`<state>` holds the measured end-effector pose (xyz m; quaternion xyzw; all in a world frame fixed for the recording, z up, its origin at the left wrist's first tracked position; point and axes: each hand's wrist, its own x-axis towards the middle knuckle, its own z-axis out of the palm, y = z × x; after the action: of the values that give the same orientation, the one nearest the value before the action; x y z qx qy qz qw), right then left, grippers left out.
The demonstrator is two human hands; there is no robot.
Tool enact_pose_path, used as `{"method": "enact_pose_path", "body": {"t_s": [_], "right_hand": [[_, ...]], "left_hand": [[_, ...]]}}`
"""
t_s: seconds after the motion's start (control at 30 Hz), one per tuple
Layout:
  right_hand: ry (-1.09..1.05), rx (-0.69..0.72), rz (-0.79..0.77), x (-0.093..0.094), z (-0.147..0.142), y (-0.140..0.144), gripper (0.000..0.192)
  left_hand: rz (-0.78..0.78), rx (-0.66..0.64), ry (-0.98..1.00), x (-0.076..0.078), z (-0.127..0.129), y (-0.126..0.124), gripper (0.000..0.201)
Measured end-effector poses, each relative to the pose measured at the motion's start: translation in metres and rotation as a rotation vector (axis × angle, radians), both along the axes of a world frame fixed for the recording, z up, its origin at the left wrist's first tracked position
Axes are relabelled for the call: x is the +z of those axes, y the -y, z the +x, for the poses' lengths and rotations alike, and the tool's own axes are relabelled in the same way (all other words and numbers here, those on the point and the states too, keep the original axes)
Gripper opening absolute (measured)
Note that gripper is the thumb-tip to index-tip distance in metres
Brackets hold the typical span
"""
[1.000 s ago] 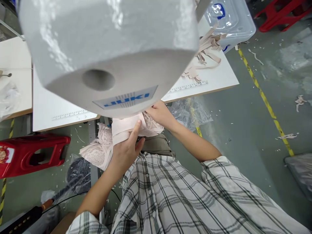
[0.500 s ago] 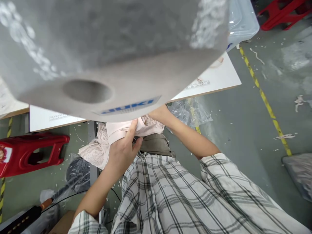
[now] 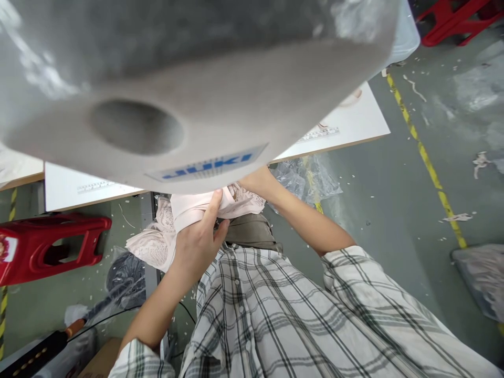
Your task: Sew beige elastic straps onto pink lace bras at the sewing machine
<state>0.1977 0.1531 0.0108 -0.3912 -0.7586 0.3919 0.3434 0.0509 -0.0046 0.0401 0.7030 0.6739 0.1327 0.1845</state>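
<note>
A grey sewing machine head [image 3: 189, 79] with a blue logo fills the top of the view and hides most of the white table [image 3: 354, 123]. Below its edge my left hand [image 3: 199, 239] grips a pale pink lace garment [image 3: 165, 231], thumb pressed on the smooth pink fabric. My right hand [image 3: 258, 181] reaches under the machine beside the same garment; its fingers are hidden by the machine. The garment hangs down off the table edge over my lap.
A red plastic stool [image 3: 47, 244] lies at the left on the green floor. Crumpled clear plastic [image 3: 305, 178] sits under the table's right side. A yellow floor line [image 3: 429, 173] runs at the right. Another red stool [image 3: 452, 18] stands top right.
My head has moved closer to the machine, which now covers more of the table, the pink strips and the plastic box. Both hands stay on the garment, nearly unmoved.
</note>
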Motion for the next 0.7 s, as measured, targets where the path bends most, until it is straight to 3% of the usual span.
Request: {"method": "enact_pose_path", "body": {"t_s": [0.2,0.7], "right_hand": [[-0.018,-0.011,-0.005,0.0004,0.0003,0.0012,0.016],[-0.045,0.004,-0.046,0.0018,0.0013,0.0018,0.014]], "left_hand": [[0.018,0.034,0.091,0.0002,-0.0009,-0.0005,0.06],[0.003,0.002,0.0,0.0033,-0.0014,-0.0021,0.06]]}}
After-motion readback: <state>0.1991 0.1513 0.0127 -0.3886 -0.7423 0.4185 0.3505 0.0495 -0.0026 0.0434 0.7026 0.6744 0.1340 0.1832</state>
